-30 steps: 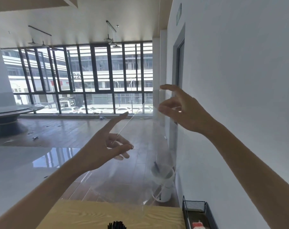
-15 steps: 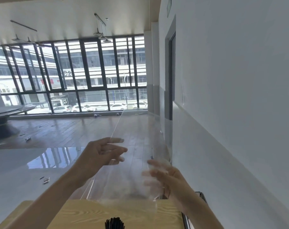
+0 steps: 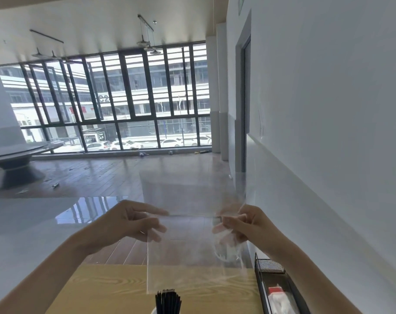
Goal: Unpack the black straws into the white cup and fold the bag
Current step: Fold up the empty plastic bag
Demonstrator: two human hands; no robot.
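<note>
Between the two hands, up in the air, hangs the clear plastic bag (image 3: 192, 250), and both sets of fingers have it. The left hand (image 3: 129, 223) pinches the bag's left edge, thumb on top and fingers (image 3: 155, 225) curled in behind the film. The right hand (image 3: 244, 225) pinches the right edge at the same height, its fingers (image 3: 228, 220) tight on crumpled plastic. A crease runs straight across from one pinch to the other: above it the film stands up as a see-through flap, below it the bag hangs down flat.

Straight below the fingers, just under the bag's bottom edge, the black straws (image 3: 168, 301) stand bunched upright in the white cup (image 3: 153, 311), only a sliver of its rim in view at the frame's lower edge. Cup and straws sit on the light wooden surface (image 3: 106, 288). Below the right hand, at the surface's right side, a black wire tray (image 3: 260, 270) holds a red-and-white item, too blurred to name. Beyond the fingers lie a glossy wooden floor (image 3: 97, 177) and a wall of tall dark-framed windows (image 3: 115, 98).
</note>
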